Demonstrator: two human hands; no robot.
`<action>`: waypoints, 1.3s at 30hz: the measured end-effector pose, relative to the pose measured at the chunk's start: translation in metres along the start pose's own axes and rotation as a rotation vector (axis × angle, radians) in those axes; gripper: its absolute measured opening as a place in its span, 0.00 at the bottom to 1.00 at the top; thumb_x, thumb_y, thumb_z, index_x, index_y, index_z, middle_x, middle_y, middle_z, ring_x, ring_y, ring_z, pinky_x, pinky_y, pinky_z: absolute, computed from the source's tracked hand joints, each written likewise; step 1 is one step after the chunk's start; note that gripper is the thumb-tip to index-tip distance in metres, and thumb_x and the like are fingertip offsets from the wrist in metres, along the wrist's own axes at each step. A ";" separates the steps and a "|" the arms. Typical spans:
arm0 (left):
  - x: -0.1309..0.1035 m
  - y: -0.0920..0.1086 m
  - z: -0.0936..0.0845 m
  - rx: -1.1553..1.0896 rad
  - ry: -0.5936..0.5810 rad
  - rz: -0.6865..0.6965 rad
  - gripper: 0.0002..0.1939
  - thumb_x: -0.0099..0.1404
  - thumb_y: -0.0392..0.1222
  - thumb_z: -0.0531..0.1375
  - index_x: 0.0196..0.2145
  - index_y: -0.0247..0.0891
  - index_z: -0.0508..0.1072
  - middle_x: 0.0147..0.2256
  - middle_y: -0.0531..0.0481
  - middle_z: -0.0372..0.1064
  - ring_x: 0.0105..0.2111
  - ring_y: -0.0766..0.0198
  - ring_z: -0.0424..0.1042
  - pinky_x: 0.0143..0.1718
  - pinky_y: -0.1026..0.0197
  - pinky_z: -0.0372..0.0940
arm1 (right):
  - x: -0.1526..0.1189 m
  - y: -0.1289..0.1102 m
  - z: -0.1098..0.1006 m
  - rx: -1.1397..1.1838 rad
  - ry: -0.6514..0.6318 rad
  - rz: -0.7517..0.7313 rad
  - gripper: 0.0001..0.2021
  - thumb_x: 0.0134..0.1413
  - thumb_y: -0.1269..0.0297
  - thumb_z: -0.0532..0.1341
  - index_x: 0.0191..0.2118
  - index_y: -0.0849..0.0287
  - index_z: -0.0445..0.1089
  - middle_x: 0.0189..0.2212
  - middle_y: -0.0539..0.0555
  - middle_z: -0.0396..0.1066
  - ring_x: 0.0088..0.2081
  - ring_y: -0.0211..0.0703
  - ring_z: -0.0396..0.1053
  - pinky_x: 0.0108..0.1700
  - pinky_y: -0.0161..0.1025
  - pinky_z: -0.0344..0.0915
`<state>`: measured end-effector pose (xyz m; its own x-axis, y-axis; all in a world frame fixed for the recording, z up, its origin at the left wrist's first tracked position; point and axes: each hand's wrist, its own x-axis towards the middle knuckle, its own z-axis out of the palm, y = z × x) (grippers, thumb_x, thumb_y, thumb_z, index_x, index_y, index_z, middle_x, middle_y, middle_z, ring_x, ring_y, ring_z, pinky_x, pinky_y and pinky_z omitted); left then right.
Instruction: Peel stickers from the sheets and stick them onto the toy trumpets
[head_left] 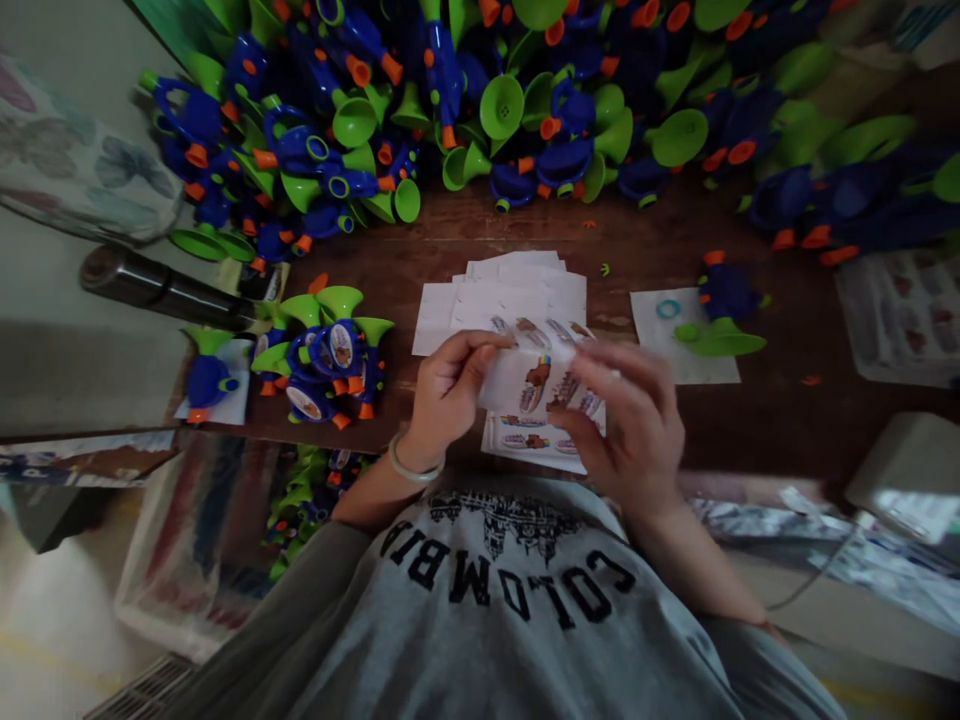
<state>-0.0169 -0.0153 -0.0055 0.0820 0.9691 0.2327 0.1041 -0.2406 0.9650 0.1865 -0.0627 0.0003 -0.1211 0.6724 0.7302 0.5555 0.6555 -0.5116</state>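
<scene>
A white sticker sheet [504,382] with brown bear pictures is raised over the table between my hands. My left hand [455,388] pinches its left edge between thumb and fingers. At the sheet's right side is my right hand [637,425], slightly blurred, its thumb and fingers apart around the edge; whether it grips the sheet is not clear. More printed sticker sheets [517,440] lie beneath. Just behind them, white papers [517,290] are spread in an overlapping pile.
Many blue and green toys [442,80] with orange tips cover the table's back. Stickered toys [330,350] cluster at left near a dark cylinder [150,285]. A toy [727,300] lies on white paper [705,370] at right. A plastic-wrapped sticker stack [907,320] is farther right.
</scene>
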 end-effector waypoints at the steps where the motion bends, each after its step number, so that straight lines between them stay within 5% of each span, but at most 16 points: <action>1: 0.000 0.000 0.001 0.007 -0.023 0.034 0.14 0.77 0.53 0.63 0.42 0.44 0.83 0.39 0.51 0.84 0.40 0.64 0.82 0.44 0.61 0.75 | 0.000 0.004 0.002 -0.091 -0.023 0.056 0.31 0.68 0.56 0.67 0.73 0.46 0.62 0.56 0.55 0.80 0.57 0.51 0.77 0.59 0.53 0.76; 4: -0.001 -0.001 0.003 -0.001 -0.080 0.060 0.12 0.78 0.51 0.62 0.41 0.43 0.83 0.38 0.51 0.84 0.41 0.64 0.82 0.46 0.61 0.75 | -0.003 0.013 0.012 -0.210 -0.086 0.131 0.37 0.71 0.58 0.66 0.78 0.50 0.50 0.49 0.54 0.84 0.52 0.50 0.80 0.56 0.50 0.77; 9: -0.002 -0.010 0.011 -0.141 -0.052 -0.117 0.17 0.74 0.60 0.65 0.40 0.43 0.82 0.38 0.50 0.83 0.37 0.64 0.79 0.41 0.60 0.74 | -0.016 0.024 0.020 -0.348 -0.033 0.059 0.17 0.66 0.64 0.69 0.58 0.47 0.75 0.42 0.50 0.85 0.44 0.45 0.82 0.52 0.45 0.79; 14: 0.002 -0.018 0.019 -0.207 -0.057 -0.218 0.24 0.69 0.68 0.65 0.38 0.42 0.80 0.36 0.49 0.80 0.33 0.64 0.74 0.34 0.61 0.70 | -0.027 0.038 0.019 -0.317 0.125 -0.082 0.19 0.61 0.71 0.70 0.54 0.43 0.78 0.38 0.47 0.84 0.41 0.43 0.80 0.50 0.44 0.79; 17: 0.019 -0.035 0.022 -0.157 -0.085 -0.200 0.23 0.70 0.65 0.65 0.40 0.41 0.77 0.34 0.51 0.76 0.30 0.66 0.69 0.31 0.63 0.65 | -0.031 0.033 0.019 -0.180 0.063 -0.215 0.19 0.61 0.73 0.69 0.52 0.42 0.79 0.37 0.46 0.82 0.44 0.43 0.78 0.52 0.45 0.77; 22: 0.067 -0.077 0.021 0.219 -0.526 -0.091 0.10 0.73 0.47 0.64 0.45 0.38 0.79 0.41 0.48 0.79 0.38 0.62 0.77 0.43 0.59 0.72 | -0.041 0.011 0.027 0.153 -0.276 -0.353 0.16 0.67 0.76 0.63 0.55 0.52 0.76 0.37 0.47 0.82 0.46 0.39 0.76 0.53 0.43 0.76; 24: 0.089 -0.084 0.016 0.425 -0.577 -0.061 0.15 0.69 0.40 0.67 0.52 0.39 0.80 0.48 0.43 0.80 0.44 0.56 0.79 0.51 0.53 0.73 | -0.047 0.008 0.031 0.199 -0.288 -0.310 0.19 0.67 0.78 0.61 0.58 0.53 0.74 0.37 0.47 0.82 0.45 0.39 0.76 0.50 0.43 0.77; 27: 0.132 -0.081 -0.002 0.779 -0.355 0.012 0.26 0.70 0.34 0.65 0.64 0.38 0.74 0.59 0.34 0.74 0.59 0.43 0.74 0.64 0.39 0.67 | -0.055 0.011 0.032 0.182 -0.225 -0.209 0.22 0.64 0.80 0.63 0.58 0.51 0.73 0.37 0.47 0.82 0.43 0.41 0.78 0.46 0.43 0.78; 31: 0.207 -0.071 -0.053 1.122 0.174 -0.052 0.18 0.75 0.36 0.61 0.60 0.37 0.76 0.66 0.30 0.65 0.70 0.33 0.60 0.68 0.30 0.62 | -0.057 0.018 0.025 0.118 -0.202 -0.052 0.18 0.61 0.79 0.66 0.51 0.48 0.75 0.35 0.48 0.82 0.38 0.43 0.79 0.40 0.42 0.79; 33: 0.236 -0.072 -0.082 1.172 0.350 -0.136 0.16 0.76 0.36 0.58 0.58 0.37 0.78 0.64 0.30 0.66 0.70 0.33 0.59 0.66 0.29 0.63 | -0.057 0.019 0.022 0.100 -0.202 -0.009 0.16 0.62 0.77 0.66 0.49 0.49 0.75 0.33 0.48 0.82 0.36 0.44 0.79 0.38 0.42 0.79; 35: 0.254 -0.075 -0.106 1.187 0.382 -0.182 0.16 0.77 0.35 0.55 0.56 0.35 0.78 0.63 0.28 0.66 0.69 0.33 0.61 0.65 0.29 0.64 | -0.057 0.020 0.021 0.091 -0.197 0.005 0.14 0.62 0.77 0.66 0.49 0.50 0.75 0.32 0.48 0.82 0.35 0.45 0.80 0.38 0.42 0.80; 39: 0.262 -0.075 -0.130 1.170 0.241 -0.171 0.16 0.75 0.32 0.54 0.49 0.33 0.81 0.56 0.29 0.74 0.66 0.40 0.66 0.67 0.36 0.65 | -0.058 0.020 0.022 0.132 -0.194 0.019 0.15 0.64 0.76 0.65 0.50 0.50 0.75 0.33 0.48 0.84 0.33 0.44 0.81 0.36 0.41 0.79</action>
<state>-0.1323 0.2635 -0.0013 -0.1946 0.9486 0.2494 0.9407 0.1085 0.3213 0.1866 -0.0805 -0.0621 -0.2743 0.7300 0.6259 0.4484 0.6729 -0.5883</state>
